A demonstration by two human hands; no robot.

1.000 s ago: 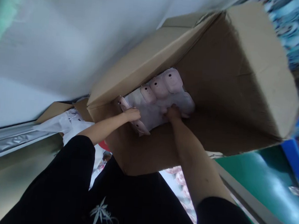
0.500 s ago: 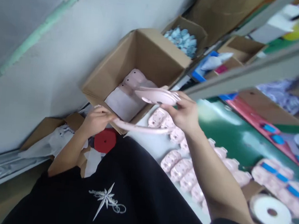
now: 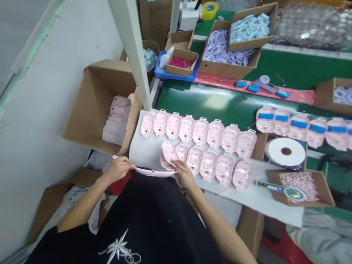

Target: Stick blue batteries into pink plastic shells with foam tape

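My left hand [image 3: 118, 169] is closed on the left end of a pink plastic shell [image 3: 153, 172] held edge-on in front of my black shirt. My right hand [image 3: 182, 171] grips another pink shell [image 3: 168, 153] and lowers it at the left end of the near row of pink shells [image 3: 210, 164] on a white sheet [image 3: 145, 153]. A second row of shells [image 3: 199, 129] lies just behind. An open cardboard box [image 3: 89, 105] on my left holds a stack of pink shells [image 3: 116, 119].
A white post [image 3: 128, 34] rises beside the box. On the green bench stand boxes of rings [image 3: 228, 50], a blue tray [image 3: 176, 65], a tape roll [image 3: 285, 151], a row of shells with blue tape [image 3: 310, 128] and a small box of pink parts [image 3: 301, 186].
My view swung from inside the box to the bench. Both hands left the box with pink shells and came down to the near row on the white sheet.
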